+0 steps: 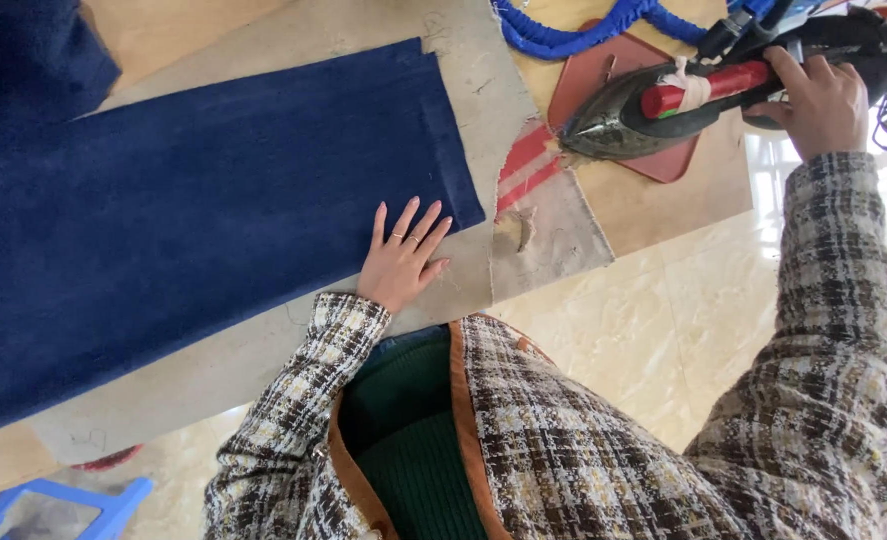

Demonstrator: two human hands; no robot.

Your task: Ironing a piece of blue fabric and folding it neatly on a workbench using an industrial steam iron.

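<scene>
Pressing our flat, spread left hand (pixel 401 262) on the blue cloth (pixel 204 200) near its hemmed end, we grip the iron (pixel 654 108) by its red handle with our right hand (pixel 822 100) over the red mat (pixel 619 75); smoothing seems underway.

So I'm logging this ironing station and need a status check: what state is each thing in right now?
Navy fabric: spread flat on the padded table cover, its hemmed edge near the left hand.
Iron: resting on the red mat, gripped by its red handle.
Red mat: flat on the table, under the iron.
Blue cord: looped loosely behind the iron.
Table cover: worn, torn at the edge.
Left hand: flat, fingers spread on the fabric.
Right hand: closed around the iron's handle.
</scene>
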